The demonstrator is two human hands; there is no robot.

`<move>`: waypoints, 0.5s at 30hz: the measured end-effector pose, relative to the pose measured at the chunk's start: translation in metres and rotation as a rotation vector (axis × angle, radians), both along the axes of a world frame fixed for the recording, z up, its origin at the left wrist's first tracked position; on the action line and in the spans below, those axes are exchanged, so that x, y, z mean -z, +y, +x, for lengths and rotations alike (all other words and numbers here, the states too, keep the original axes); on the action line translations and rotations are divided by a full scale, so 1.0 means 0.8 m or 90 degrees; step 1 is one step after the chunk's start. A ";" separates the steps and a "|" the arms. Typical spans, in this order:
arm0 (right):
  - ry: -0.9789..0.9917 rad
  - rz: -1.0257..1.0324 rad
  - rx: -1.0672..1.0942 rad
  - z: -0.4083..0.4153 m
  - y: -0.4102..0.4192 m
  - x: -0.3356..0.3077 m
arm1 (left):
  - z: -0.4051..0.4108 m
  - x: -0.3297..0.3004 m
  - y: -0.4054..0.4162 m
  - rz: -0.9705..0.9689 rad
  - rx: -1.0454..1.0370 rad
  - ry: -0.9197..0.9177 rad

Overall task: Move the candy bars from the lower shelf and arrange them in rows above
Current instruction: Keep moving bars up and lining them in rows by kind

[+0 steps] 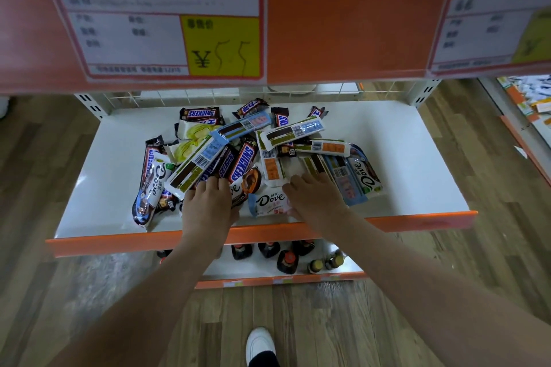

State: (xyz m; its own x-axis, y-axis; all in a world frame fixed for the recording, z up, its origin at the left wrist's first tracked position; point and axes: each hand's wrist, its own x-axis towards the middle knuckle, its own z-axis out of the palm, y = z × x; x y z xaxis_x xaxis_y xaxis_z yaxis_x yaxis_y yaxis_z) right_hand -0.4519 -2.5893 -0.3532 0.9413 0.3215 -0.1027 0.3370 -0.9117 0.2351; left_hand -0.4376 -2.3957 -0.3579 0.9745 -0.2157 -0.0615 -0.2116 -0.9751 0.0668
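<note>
A loose pile of candy bars lies on the white lower shelf (402,158), which has an orange front lip. It holds several Snickers bars (238,164), Dove bars (365,177) and white bars with barcodes (193,167). My left hand (208,205) lies palm down on the pile's front left, fingertips on a white barcode bar and a Snickers. My right hand (316,197) lies palm down to the right, fingertips on white bars, thumb beside a small pale Dove bar (268,201). Neither hand plainly grips a bar. The shelf above shows only its orange front rail (343,24).
Paper price tags (167,27) hang on the upper rail, close to the camera. Dark bottles (287,261) stand on a lower shelf under the candy. A wire grid backs the candy shelf. Wood floor and my white shoe (259,343) are below; another shelf unit stands at far right.
</note>
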 end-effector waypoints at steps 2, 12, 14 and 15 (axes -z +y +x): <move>-0.016 0.006 0.002 -0.004 -0.005 0.007 | -0.002 -0.004 0.002 -0.006 -0.012 0.005; -0.058 0.039 -0.018 -0.022 -0.006 0.001 | -0.014 -0.025 0.012 0.007 -0.023 0.033; -0.072 0.045 -0.014 -0.027 -0.005 -0.006 | -0.020 -0.029 0.016 -0.013 -0.020 0.015; -0.083 0.055 -0.011 -0.029 -0.005 -0.010 | -0.023 -0.030 0.018 -0.030 -0.021 0.003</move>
